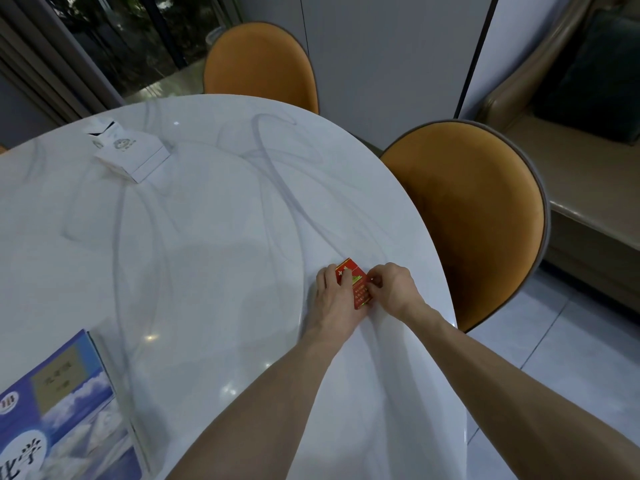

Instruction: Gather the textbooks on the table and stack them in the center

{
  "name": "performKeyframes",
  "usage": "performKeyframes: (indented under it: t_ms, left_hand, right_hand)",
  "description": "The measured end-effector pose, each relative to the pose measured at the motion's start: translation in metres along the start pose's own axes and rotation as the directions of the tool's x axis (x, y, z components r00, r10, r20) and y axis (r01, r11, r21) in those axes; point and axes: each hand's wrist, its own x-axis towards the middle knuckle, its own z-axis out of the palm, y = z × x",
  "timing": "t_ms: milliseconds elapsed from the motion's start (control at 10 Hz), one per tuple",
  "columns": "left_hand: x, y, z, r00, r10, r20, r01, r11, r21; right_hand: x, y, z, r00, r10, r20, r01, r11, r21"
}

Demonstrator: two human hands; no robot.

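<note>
A small red book [358,289] lies near the right edge of the white marble table [214,237]. My left hand [337,299] rests on its left side with fingers over the cover. My right hand [393,289] pinches its right edge. Both hands grip the book while it is still on the tabletop. A large blue textbook [59,414] with clouds on its cover lies at the near left corner of the table, partly cut off by the frame edge.
A white tissue box [130,152] stands at the far left of the table. Two orange chairs sit around it, one at the far side [259,64] and one on the right [478,216]. A sofa [588,133] is further right.
</note>
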Motion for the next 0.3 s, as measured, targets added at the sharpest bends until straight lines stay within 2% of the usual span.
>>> performKeyframes:
  t_ms: [200,300]
  left_hand:
    - [-0.002,0.000,-0.025,0.999,0.035,-0.026,-0.036,0.998,-0.054]
    - [-0.006,-0.001,-0.048,0.998,0.055,-0.002,-0.055,0.998,-0.005]
  right_hand:
    - [-0.004,-0.013,-0.010,0.999,-0.041,-0.021,0.039,0.994,-0.097]
    - [-0.010,-0.027,-0.018,0.996,-0.086,-0.016,0.082,0.980,-0.182]
